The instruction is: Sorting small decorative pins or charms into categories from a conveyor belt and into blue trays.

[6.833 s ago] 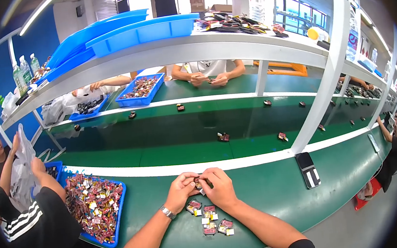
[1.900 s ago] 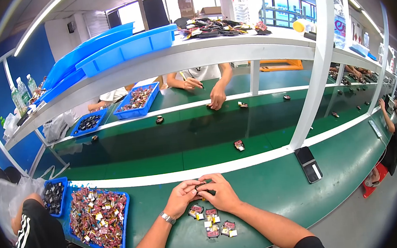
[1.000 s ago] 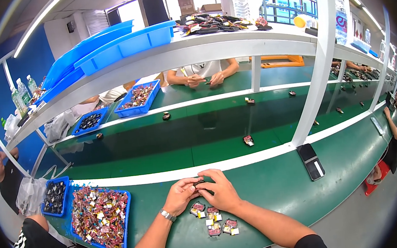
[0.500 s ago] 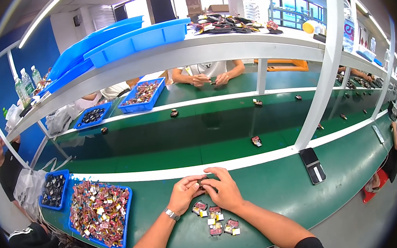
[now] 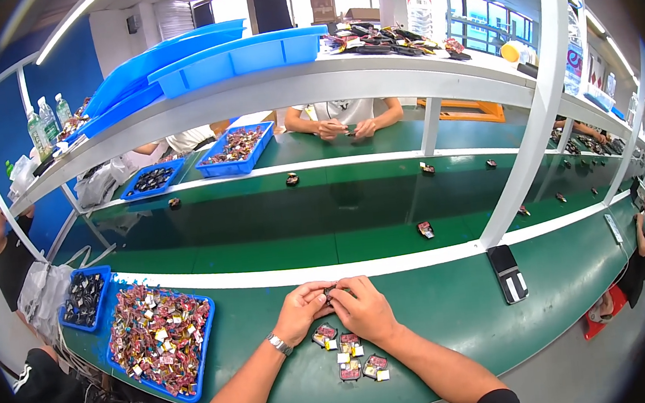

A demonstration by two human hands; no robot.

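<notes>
A small black electronic part (image 5: 330, 296) is pinched between the fingertips of both my hands, over the green table top; most of it is hidden by the fingers. My left hand (image 5: 301, 313), with a metal watch at the wrist, closes on it from the left. From the other side my right hand (image 5: 365, 314) grips it, fingers bent together. Just below my hands lie several small black-cased parts (image 5: 349, 369) with red wiring and white and yellow tags, grouped close together.
To my left stand a blue tray (image 5: 210, 342) heaped with red-wired pieces and a smaller blue tray (image 5: 107, 303) of black pieces. A white rail (image 5: 306, 274) and upright post (image 5: 525, 134) border the belt (image 5: 263, 226). A black case (image 5: 507, 273) lies right. Opposite, a person's hands (image 5: 347, 129) work.
My right index finger, raised before, has come down beside the part. Both hands stay together around it. The whole view has shifted slightly.
</notes>
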